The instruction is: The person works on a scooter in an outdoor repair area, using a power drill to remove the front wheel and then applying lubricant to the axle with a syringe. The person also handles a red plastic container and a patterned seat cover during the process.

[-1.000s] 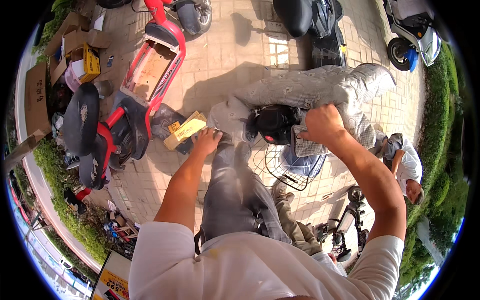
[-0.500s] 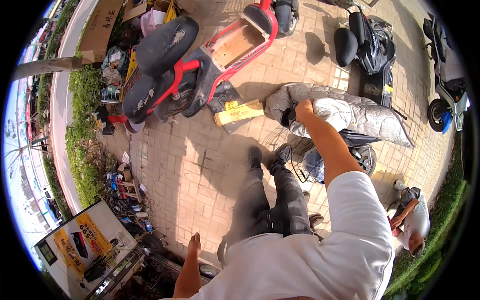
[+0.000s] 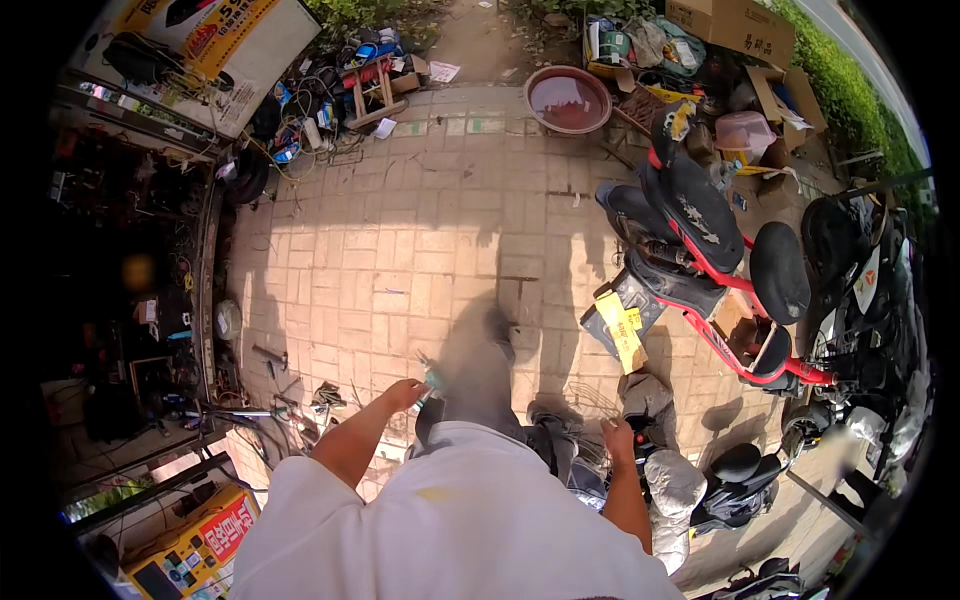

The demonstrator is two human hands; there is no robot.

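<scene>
My left hand (image 3: 405, 393) hangs by my left hip with its fingers loosely stretched; I see nothing held in it. Just past its fingertips shows a small teal thing (image 3: 432, 380), too blurred to name. My right hand (image 3: 617, 437) is low at my right side with its fingers curled. What it holds, if anything, is hidden. Right beside it are the silver quilted scooter cover (image 3: 672, 485) and a grey-brown part of that cover (image 3: 648, 400). My leg (image 3: 475, 360) is blurred as it steps over the paving.
Ahead right stands a red-framed electric scooter (image 3: 700, 265), with flattened yellow cardboard (image 3: 622, 330) beside it. A basin of water (image 3: 568, 100) sits at the far edge near cardboard boxes (image 3: 735, 28). Tools (image 3: 270, 357) lie left, by a dark shop opening (image 3: 130, 260). A black scooter (image 3: 740, 480) stands right.
My view has swung left, so the scooters now lie to my right and the shop opening to my left. My right arm has drawn in from the silver cover towards my side.
</scene>
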